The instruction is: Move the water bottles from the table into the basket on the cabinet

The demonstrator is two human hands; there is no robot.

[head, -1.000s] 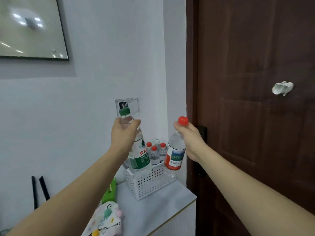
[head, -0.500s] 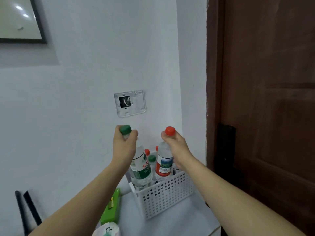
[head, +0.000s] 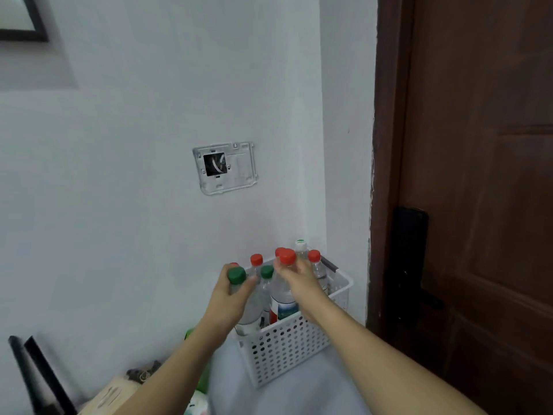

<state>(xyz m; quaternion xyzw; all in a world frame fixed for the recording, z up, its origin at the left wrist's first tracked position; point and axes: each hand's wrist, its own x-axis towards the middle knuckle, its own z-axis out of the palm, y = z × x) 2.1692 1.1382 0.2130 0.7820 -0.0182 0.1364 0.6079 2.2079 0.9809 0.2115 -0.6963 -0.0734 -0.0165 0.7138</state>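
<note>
A white perforated basket [head: 287,351] stands on the pale cabinet top [head: 299,396] by the wall. My left hand [head: 230,298] grips the neck of a green-capped bottle [head: 237,276], whose lower part is down inside the basket's near left corner. My right hand [head: 299,280] holds a red-capped bottle [head: 287,256] by the neck, its body with a red label [head: 282,308] set inside the basket. Several other bottles with red, green and white caps stand behind them in the basket.
A dark brown door [head: 478,205] with a black lock plate [head: 408,259] is close on the right. A bare wall bracket [head: 225,167] hangs above the basket. A green object [head: 203,381], a cardboard box [head: 110,396] and black rods [head: 33,375] sit left of the basket.
Both hands have come down, lowering the two bottles from above the basket into it. The view has drawn closer to the basket.
</note>
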